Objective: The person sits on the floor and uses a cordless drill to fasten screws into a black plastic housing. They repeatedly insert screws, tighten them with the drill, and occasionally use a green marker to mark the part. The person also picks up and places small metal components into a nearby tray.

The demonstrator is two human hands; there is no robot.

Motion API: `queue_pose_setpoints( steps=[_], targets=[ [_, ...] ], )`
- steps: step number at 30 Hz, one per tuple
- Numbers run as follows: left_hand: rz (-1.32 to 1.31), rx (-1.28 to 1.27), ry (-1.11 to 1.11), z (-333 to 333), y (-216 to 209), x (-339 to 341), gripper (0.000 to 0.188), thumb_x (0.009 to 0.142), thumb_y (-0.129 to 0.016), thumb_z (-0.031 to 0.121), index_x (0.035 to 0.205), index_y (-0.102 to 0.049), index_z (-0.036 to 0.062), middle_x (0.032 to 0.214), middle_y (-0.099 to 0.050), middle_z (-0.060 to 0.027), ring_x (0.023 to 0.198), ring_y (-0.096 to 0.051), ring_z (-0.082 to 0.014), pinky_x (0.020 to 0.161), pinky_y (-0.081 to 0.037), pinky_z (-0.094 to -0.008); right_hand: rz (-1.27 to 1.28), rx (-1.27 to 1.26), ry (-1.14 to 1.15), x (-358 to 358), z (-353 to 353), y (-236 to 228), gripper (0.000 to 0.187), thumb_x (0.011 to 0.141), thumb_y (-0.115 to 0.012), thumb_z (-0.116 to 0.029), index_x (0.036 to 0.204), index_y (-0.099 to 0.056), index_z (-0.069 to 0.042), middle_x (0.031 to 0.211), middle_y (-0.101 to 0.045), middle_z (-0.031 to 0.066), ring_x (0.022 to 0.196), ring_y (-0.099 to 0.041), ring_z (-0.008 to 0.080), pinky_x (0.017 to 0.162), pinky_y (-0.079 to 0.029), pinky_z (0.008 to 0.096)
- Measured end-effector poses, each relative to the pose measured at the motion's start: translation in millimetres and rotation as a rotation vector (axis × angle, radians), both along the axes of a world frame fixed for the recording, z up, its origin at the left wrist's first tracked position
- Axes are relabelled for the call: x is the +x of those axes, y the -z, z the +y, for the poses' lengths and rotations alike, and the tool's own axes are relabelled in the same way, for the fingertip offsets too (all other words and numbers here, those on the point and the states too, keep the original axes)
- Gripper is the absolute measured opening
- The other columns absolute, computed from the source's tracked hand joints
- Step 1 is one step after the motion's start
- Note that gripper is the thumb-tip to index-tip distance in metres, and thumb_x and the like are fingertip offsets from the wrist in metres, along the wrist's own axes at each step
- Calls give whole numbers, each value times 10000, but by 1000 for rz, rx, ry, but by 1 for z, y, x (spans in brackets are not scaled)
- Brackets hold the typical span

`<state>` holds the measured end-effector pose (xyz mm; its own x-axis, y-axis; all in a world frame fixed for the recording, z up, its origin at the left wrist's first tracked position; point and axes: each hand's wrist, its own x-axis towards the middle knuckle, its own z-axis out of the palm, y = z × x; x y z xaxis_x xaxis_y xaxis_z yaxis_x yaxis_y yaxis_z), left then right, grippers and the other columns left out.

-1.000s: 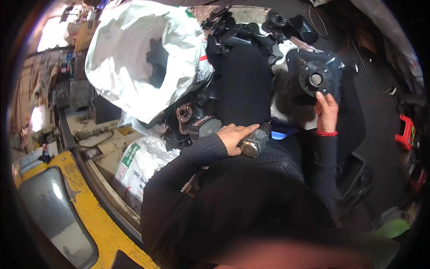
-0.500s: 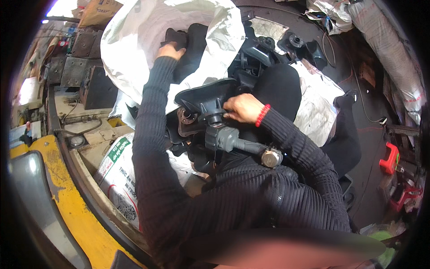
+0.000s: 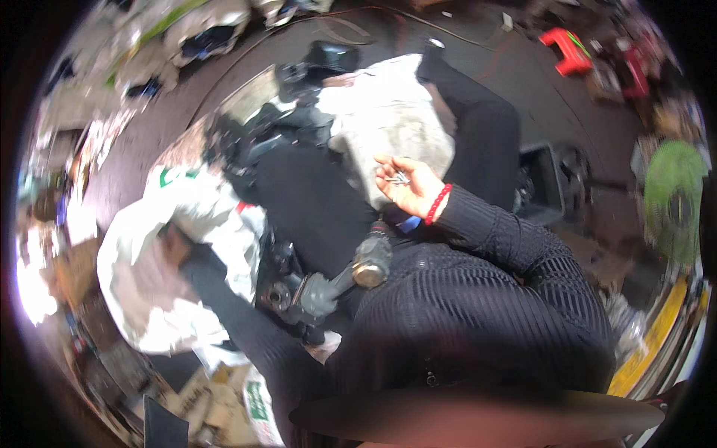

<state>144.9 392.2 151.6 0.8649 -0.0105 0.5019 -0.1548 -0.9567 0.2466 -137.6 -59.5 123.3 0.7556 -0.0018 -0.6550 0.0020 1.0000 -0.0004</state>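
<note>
My right hand point(image 3: 414, 190) is turned palm up over the lap, with a red bead bracelet at its wrist. Several small silvery screws point(image 3: 399, 178) lie in it under half-curled fingers. At the left, my left hand point(image 3: 175, 245) reaches inside a large white sack point(image 3: 123, 254); blur and shade hide its fingers and anything they touch. A grey cordless power tool point(image 3: 317, 296) rests against my lap between the arms, its round battery end point(image 3: 371, 270) toward my body. Black moulded plastic parts point(image 3: 287, 123) are heaped beyond my bent left leg.
A white sheet point(image 3: 396, 112) lies between my legs. On the right are a dark crate point(image 3: 543, 183), a green fan point(image 3: 676, 194) and a red plastic stool point(image 3: 565, 52). A cable point(image 3: 441, 31) crosses the dark floor. Filled bags point(image 3: 205, 33) stand at the far left.
The view has swung to the right. My right hand has left the black part above the power tool and now holds screws. That part no longer shows there; my left hand remains in the sack.
</note>
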Motion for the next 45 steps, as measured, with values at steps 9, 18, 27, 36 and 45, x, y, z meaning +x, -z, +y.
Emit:
queue_pose_setpoints(
  steps=[9,18,27,36,45],
  targets=[
    [148,176,581,-15,-109,-47,296,987,-450,185,1083,-658,-2,1071,-650,-182,964,-630,-211,896,-487,-319,-131,1,287,-157,-103,9,285,967,-478,-163,1224,-495,-42,573,-342,-85,509,-332,39,472,-333,196],
    [1103,-135,1105,-387,68,-59,206,926,-573,170,941,-660,-17,817,-609,-95,728,-535,-121,643,-426,-264,1137,-1436,-692,-329,-236,149,394,774,-693,-334,1097,-677,-109,1106,-666,102,1031,-625,276,906,-472,370],
    [667,369,1174,-459,138,-74,377,810,-683,383,1112,-681,158,1114,-629,-141,998,-614,-289,890,-465,-364,1284,-1304,-1273,-343,-224,202,678,645,-762,-508,1118,-650,-36,1182,-614,187,1084,-600,319,914,-474,410],
    [964,88,1172,-297,-5,-146,397,799,-632,183,1171,-599,45,995,-626,-160,938,-615,-324,830,-487,-382,1431,-1428,-962,-333,-235,131,609,681,-751,-465,1080,-665,-13,1071,-660,198,1021,-628,336,897,-466,443],
    [969,359,840,-222,-27,-260,807,603,-715,111,1360,-441,164,1124,-538,-84,1022,-554,-286,844,-488,-395,364,-2380,-833,-71,-196,-27,548,707,-732,-446,1085,-649,-57,897,-681,169,808,-675,267,741,-522,367]
  ],
)
